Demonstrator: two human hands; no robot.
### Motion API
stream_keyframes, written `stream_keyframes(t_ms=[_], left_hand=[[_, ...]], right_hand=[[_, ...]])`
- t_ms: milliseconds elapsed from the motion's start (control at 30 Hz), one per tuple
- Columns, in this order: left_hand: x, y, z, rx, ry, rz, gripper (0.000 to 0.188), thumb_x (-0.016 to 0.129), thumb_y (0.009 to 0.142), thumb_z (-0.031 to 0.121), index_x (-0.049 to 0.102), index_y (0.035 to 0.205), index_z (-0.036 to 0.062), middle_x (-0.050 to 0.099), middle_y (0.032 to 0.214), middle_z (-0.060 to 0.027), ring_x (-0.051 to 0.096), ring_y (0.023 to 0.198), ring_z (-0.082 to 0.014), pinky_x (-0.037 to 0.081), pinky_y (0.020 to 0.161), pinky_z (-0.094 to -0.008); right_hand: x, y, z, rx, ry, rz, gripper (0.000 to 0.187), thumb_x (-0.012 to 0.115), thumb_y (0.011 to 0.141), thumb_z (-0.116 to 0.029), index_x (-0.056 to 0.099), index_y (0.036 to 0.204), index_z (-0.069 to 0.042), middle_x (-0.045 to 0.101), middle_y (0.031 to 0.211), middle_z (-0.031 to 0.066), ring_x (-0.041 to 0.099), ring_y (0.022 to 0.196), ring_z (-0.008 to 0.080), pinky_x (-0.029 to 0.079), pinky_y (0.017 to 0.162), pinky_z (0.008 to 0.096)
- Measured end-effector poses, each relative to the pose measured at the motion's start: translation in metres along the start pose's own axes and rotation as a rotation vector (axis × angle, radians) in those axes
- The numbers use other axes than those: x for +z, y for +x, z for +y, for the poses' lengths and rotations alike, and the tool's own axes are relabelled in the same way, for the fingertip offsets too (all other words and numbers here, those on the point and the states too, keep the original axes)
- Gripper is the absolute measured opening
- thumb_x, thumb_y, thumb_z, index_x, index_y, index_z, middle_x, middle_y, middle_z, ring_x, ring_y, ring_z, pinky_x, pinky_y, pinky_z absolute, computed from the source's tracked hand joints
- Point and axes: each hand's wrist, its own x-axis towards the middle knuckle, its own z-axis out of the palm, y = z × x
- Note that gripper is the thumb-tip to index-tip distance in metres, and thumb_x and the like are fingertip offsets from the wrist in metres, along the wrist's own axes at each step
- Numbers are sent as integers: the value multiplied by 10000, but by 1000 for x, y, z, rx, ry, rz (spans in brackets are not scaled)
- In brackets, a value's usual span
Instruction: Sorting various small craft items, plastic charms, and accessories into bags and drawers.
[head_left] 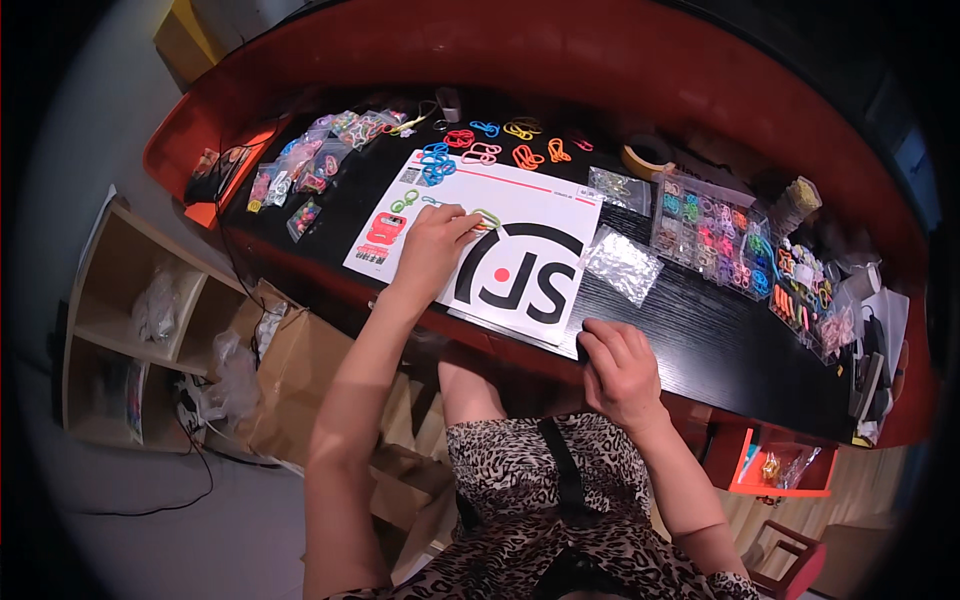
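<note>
My left hand [432, 247] reaches over a white printed sheet [545, 205] on the black table. Its fingers are pinched at the edge of a yellow-green oval loop [487, 217]. A light blue loop [431, 201] lies just beyond that hand, partly hidden by it. Green loops [405, 201] and a pile of blue loops [437, 165] rest on the sheet's left side. At the table's front edge, by the sheet's near right corner, my right hand [622, 372] has its fingers curled. What those fingers hold, if anything, is hidden.
Red, pink, orange and yellow loops [527, 157] lie along the table's back. Small bags [330, 150] fill the left. To the right are a clear bag [622, 264], a tape roll [646, 157] and a compartment box [705, 235]. An orange drawer [783, 487] hangs open below.
</note>
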Motion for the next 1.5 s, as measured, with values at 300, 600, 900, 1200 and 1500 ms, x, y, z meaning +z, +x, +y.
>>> stream_keyframes(t_ms=[300,600,900,1200,1500], left_hand=[[39,35,-1,8,18,82,312,699,872,87,701,1184,74,658,1209,-125,610,1116,-303,511,932,-389],[40,44,64,56,-236,-38,327,742,857,157,692,1161,48,689,1099,-122,617,1066,-310,493,929,-387],[59,105,122,-49,-202,-729,532,869,624,154,663,1089,-3,672,985,-158,665,926,-283,526,820,-369],[46,85,148,57,-433,-692,206,754,783,48,608,912,-18,629,866,-127,620,785,-247,497,725,-349],[55,31,173,96,-632,-297,306,672,838,3,532,1110,-17,617,1033,-158,624,982,-276,491,861,-359]], right_hand=[[-6,1,10,195,359,100,335,677,754,-1,634,1087,-6,626,1162,158,607,1025,341,501,862,418],[-5,13,38,405,-125,-56,401,655,898,-188,613,1264,-31,557,1378,184,484,1318,349,352,1106,481],[-1,9,36,356,-73,4,361,660,879,-175,608,1189,5,557,1344,204,476,1315,357,340,1111,504],[-29,7,49,618,372,344,609,671,811,4,447,1378,6,510,1342,215,542,1198,391,445,1028,442],[-42,8,50,346,16,324,491,657,822,-22,579,1305,-64,639,1050,120,633,890,309,487,772,397]])
